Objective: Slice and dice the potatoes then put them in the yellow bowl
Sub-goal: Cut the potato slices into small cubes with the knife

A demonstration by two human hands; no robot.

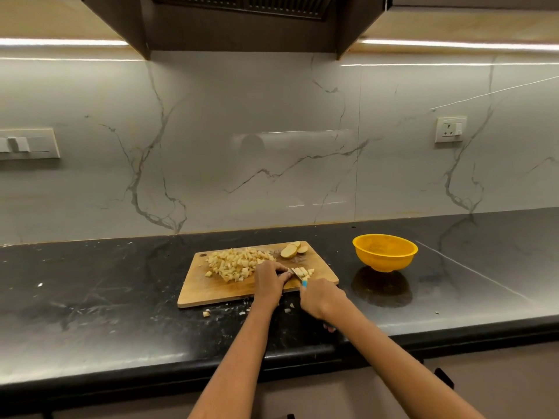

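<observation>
Mid-dice on the board (211,291): left hand (269,281) clenched over potato strips (304,272) to pin them against the blade, right hand (322,299) wrapped around a blue-handled knife (303,282), its edge set across the strips just at the left fingertips. Diced heap (236,263) pushed to the board's 10 o'clock to free cutting room, uncut slices (292,250) parked at 1 o'clock. Yellow bowl (384,252) waiting on the bench (90,313) at 3 o'clock of the board, well apart from both hands, apparently holding no potato yet.
</observation>
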